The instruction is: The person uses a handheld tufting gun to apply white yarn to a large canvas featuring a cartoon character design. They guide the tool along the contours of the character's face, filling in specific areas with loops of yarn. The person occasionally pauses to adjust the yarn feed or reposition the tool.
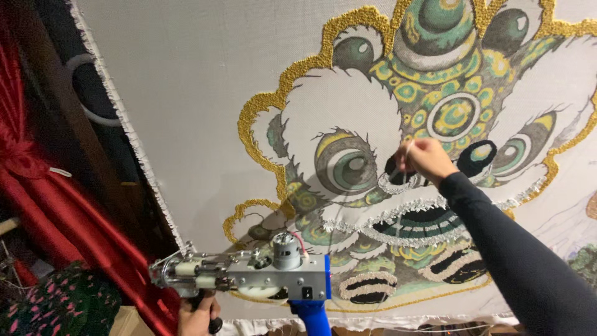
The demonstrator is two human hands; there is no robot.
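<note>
Right hand (425,158) raised, fingers pinched; left hand (198,316) low, fingers curled.

No packages, labels, signs or screens in view

One head-worn view – tilted, close, facing the stretched tufting cloth (186,93) – hands at its lower edge.

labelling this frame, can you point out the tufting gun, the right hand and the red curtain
tufting gun (273,274), head view, on the silver metal body below the motor
right hand (425,158), head view, on the back of the hand at the cloth
red curtain (68,218), head view, on a fold at lower left
</note>
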